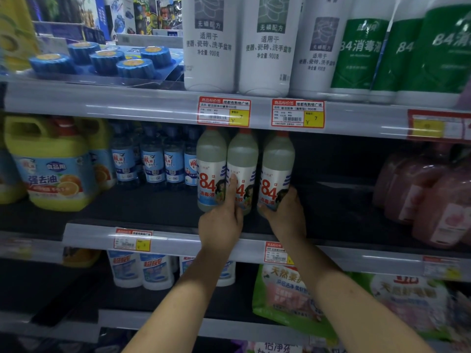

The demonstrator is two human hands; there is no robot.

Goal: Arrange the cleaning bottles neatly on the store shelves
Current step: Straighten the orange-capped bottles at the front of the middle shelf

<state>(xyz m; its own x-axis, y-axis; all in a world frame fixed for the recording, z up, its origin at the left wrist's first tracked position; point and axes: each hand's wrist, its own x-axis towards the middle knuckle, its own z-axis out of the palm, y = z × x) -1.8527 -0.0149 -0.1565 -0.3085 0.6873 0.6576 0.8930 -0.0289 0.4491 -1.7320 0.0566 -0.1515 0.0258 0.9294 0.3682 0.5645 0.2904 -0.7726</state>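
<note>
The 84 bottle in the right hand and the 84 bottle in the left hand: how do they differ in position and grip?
The right-hand bottle stands apart, with a gap on its left; the left-hand bottle touches its neighbour bottle. The right hand wraps the base of the right-hand bottle; the left hand grips the left-hand bottle with a finger stretched up the label. Both are upright, same design, on the middle shelf.

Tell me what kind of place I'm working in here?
Most likely a supermarket cleaning-products aisle: price tags clipped along the shelf edge, rows of identical bottles, and big detergent jugs.
</note>
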